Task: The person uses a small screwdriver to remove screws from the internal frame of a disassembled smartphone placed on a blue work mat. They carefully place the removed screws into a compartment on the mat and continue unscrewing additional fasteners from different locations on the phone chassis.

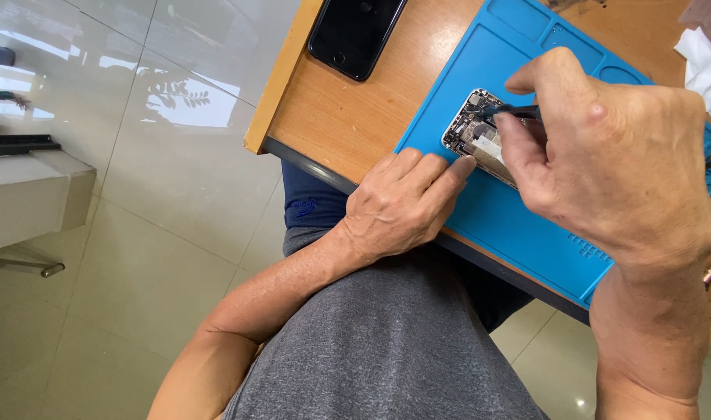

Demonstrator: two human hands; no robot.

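Left hand (402, 206) braces an opened, fragile phone (480, 136) by its edge with flat, empty fingers; right hand (604, 155) pinches a thin dark tool (515, 111) over its delicate insides.

bright daylight, sharp focus, glare on floor tiles (176, 101).

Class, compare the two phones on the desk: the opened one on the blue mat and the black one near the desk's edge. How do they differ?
The opened phone shows its bare inner parts; the black phone shows a dark, intact glass face. The opened one lies on the blue work mat; the black one on the bare wooden desk. Both hands are at the opened one only. Both lie flat.
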